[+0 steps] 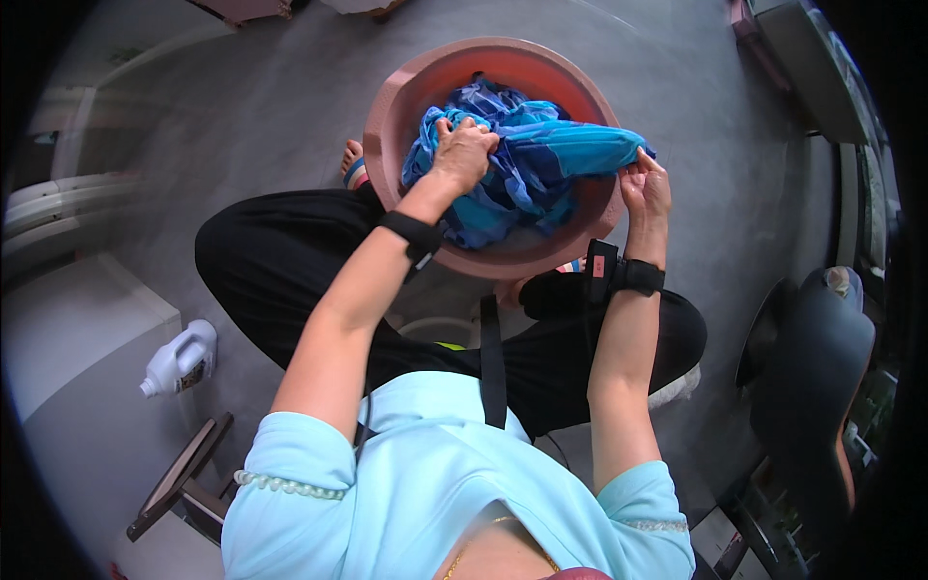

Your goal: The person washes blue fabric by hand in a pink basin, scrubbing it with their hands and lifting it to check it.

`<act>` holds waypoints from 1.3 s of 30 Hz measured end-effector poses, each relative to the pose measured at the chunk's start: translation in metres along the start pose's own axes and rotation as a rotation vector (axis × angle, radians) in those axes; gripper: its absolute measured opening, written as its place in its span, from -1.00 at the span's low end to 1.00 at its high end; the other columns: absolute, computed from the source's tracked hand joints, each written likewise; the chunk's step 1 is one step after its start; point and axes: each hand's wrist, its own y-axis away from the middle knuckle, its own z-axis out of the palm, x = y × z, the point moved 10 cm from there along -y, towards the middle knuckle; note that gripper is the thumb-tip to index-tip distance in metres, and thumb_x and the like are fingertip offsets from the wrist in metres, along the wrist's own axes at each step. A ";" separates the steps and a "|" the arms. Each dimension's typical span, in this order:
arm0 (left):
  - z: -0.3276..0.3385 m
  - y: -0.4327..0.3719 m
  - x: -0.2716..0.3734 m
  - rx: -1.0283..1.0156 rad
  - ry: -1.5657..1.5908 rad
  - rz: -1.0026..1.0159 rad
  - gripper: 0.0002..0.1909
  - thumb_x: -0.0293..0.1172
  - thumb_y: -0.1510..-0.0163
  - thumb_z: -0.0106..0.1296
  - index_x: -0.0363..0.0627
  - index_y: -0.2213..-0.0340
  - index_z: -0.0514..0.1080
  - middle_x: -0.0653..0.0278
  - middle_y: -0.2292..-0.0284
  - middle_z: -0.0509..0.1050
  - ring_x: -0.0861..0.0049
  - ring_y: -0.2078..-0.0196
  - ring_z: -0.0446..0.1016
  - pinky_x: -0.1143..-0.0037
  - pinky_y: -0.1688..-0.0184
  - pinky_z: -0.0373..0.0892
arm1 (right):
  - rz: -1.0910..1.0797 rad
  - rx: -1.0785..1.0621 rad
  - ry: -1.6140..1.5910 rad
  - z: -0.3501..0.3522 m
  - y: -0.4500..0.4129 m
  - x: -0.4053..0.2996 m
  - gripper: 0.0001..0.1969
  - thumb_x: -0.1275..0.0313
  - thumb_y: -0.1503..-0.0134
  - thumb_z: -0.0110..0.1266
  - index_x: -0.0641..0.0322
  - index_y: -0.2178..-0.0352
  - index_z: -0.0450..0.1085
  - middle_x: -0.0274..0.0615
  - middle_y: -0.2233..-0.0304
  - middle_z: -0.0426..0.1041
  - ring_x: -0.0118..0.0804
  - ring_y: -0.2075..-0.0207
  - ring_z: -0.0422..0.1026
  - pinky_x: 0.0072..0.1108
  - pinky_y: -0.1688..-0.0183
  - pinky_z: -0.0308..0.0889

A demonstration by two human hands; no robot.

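Observation:
A round pink plastic tub (493, 268) stands on the floor between my feet. Wet blue patterned cloth (522, 177) is heaped inside it, with some cloudy water visible near the front. My left hand (464, 151) grips a bunched part of the cloth over the tub's middle. At the right rim, my right hand (644, 181) pinches the end of a stretched length of the same cloth. That length runs taut between both hands, above the rest of the heap. Each wrist wears a black strap, and the right one carries a small device (601, 272).
A white plastic jug (181, 360) stands on the grey floor (275, 123) to my left, beside a pale cabinet-like block (80, 326). Behind it is a wooden-framed piece of furniture (181, 478). A dark chair (808, 377) is at my right.

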 end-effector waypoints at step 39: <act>-0.210 -0.002 -0.015 0.291 0.911 -0.147 -0.89 -0.48 0.08 0.03 -0.26 0.56 0.34 0.24 0.61 0.41 0.56 0.61 0.45 0.63 0.59 0.43 | -0.260 -0.502 1.526 0.143 0.088 0.017 -0.33 0.01 0.24 0.22 0.44 0.26 0.32 -0.08 0.40 0.40 -0.26 0.30 0.40 -0.53 0.23 0.30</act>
